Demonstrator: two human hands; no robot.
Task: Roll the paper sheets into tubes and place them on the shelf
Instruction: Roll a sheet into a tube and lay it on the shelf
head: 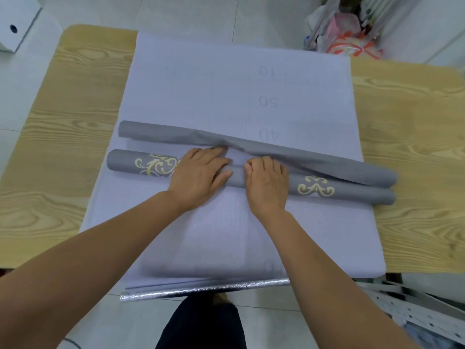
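Note:
A large pale sheet with faint upside-down numbers lies spread over the wooden table. On it rest two grey rolled parts: a near tube with gold ornament and a far curled grey roll, crumpled in its middle. My left hand lies palm down on the near tube's middle, fingers reaching toward the far roll. My right hand curls over the same tube just to the right. Both press on it at the centre.
A silver foil-backed roll hangs at the table's near edge. A white box sits far left on the floor. Plastic bags stand at the back right. White perforated metal shelf rails lie at the lower right.

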